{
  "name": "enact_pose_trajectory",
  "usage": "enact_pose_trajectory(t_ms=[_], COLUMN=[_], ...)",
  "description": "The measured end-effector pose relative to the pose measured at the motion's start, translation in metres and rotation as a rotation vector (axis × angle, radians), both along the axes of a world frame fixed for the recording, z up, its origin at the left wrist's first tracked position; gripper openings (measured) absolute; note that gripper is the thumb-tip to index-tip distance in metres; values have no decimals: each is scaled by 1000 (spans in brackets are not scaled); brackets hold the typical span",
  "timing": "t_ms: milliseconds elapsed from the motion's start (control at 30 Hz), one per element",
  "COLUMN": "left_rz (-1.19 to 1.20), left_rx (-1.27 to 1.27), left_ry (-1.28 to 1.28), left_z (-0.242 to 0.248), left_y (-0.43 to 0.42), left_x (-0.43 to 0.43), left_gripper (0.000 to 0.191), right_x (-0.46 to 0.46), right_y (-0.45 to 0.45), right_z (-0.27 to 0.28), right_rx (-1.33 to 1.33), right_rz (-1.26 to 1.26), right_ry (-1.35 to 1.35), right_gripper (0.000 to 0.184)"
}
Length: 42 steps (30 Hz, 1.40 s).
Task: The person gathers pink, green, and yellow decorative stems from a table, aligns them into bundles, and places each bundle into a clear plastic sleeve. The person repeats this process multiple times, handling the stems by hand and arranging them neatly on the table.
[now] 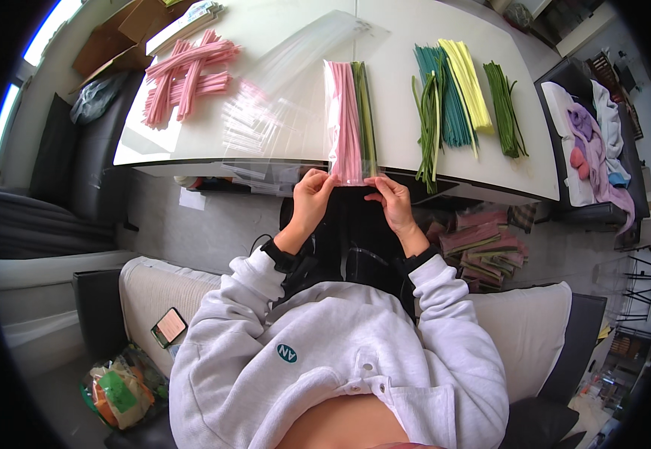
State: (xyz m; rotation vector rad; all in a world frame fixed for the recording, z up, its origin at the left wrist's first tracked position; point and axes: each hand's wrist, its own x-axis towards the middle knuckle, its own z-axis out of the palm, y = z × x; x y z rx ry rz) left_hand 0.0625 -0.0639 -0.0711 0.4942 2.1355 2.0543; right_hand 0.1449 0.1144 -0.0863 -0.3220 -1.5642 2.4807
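A transparent plastic sleeve (pixel 334 123) lies over the table's near edge, holding pink chenille stems (pixel 347 118) and a narrower strip of green ones (pixel 363 112). My left hand (pixel 311 196) pinches the sleeve's near left corner between thumb and forefinger. At the near right corner, my right hand (pixel 394 202) grips the plastic the same way, its other fingers curled loosely. To the left lies a spread of flat transparent sleeves (pixel 252 123), some overhanging the edge. Crossed pink stem bundles (pixel 188 73) rest farther left. Right of the sleeve are dark green stems (pixel 429 123), teal stems (pixel 452 106) and yellow stems (pixel 466 84).
Another green bundle (pixel 504 109) lies at the right of the white table (pixel 393 73). Filled packets (pixel 485 247) are piled on the floor to my right. A phone (pixel 169 327) lies on the sofa (pixel 157 286). Cardboard boxes (pixel 129 33) stand beyond the table's left end.
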Motion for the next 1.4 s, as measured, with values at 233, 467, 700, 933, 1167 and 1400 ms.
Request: enact_pose_trajectory(t_ms=[233,467,700,933,1167,1400], left_rz=[131,244,284,262,254,198], left_rx=[-110,-115,-15,13,-53,-42], left_ry=[38,-86,-239,-311,-265,-338], left_z=[-8,-10,-9,-12,-18,-10], left_y=[9,18,19,17,10,-7], left_x=[9,3,4,6,3,6], left_gripper=[24,25,25,23,24,23], right_x=[-1,-17,-23,-30,-34,-54], right_y=[-18,-42,-44,-47,-47,-34], right_z=[-3,3,11,13,3,-7], right_rx=[-117,-175,-188,-64,388,436], right_rz=[-202,-512,-587,-617,-694,-316], right_ry=[-38,-165,-267,-346,-250,-288], right_gripper=[18,17,22,27,33,48])
